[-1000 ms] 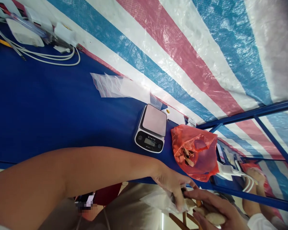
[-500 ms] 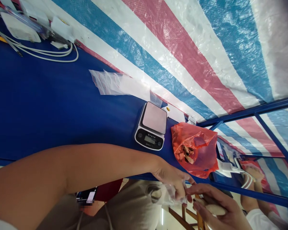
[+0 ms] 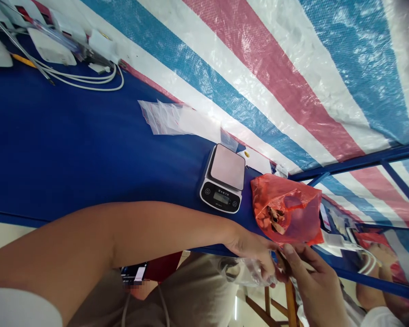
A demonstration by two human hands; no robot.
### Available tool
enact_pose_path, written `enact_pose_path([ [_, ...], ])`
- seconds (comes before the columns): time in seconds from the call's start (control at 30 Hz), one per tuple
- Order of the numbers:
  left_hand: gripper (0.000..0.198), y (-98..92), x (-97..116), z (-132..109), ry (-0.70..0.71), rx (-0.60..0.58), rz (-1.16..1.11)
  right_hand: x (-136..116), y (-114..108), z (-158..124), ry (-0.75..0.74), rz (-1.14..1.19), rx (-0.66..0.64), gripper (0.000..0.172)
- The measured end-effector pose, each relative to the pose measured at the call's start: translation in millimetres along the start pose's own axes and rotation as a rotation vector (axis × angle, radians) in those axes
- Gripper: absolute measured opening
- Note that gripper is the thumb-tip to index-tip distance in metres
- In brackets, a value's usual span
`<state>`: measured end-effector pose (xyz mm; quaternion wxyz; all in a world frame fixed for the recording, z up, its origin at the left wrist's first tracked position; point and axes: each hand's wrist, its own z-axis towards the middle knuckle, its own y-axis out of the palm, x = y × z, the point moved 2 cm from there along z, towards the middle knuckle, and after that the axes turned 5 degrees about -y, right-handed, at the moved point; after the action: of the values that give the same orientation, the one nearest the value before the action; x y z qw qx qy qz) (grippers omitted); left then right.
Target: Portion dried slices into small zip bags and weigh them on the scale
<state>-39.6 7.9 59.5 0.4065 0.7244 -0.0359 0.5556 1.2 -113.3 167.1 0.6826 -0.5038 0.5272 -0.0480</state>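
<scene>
- Left hand (image 3: 250,252): fingers clamped on clear bag (image 3: 254,271), at seven o'clock from red bag (image 3: 305,218).
- Right hand (image 3: 322,284), clear bag's three o'clock: closed around pale piece (image 3: 307,267); thumb higher than before.

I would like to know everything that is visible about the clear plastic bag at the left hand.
The clear bag looks like thin, soft plastic, wrinkled and shiny. Through its end at the left of the picture shows a pale, dark-edged piece. It stretches sideways in the view, in front of the beige trousers and beyond the near edge of the blue table. The left hand grips its other end; fingers cover part, so I cannot tell whether its mouth is open.
</scene>
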Motion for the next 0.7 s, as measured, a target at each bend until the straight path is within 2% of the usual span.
enact_pose_path([
  [0.17, 0.044, 1.0, 3, -2, 0.029, 0.001, 0.018, 4, 5, 1, 0.085, -0.002, 0.068, 0.046],
  [0.27, 0.038, 1.8, 2, -2, 0.045, 0.005, 0.024, 5, 5, 4, 0.091, 0.12, -0.016, 0.047],
  [0.37, 0.045, 2.0, 0, -2, 0.059, 0.022, 0.015, 5, 3, 8, 0.082, 0.237, -0.168, 0.045],
  [0.43, 0.05, 1.8, 0, -3, 0.057, 0.038, 0.004, 5, -2, 8, 0.075, 0.236, -0.225, 0.046],
  [0.57, 0.062, 1.2, 2, -5, 0.015, 0.063, -0.015, 10, -16, 3, 0.009, 0.148, -0.227, 0.046],
  [0.7, 0.074, 2.8, 8, -8, -0.065, 0.039, -0.053, 21, -34, -5, -0.073, 0.059, -0.214, 0.047],
])
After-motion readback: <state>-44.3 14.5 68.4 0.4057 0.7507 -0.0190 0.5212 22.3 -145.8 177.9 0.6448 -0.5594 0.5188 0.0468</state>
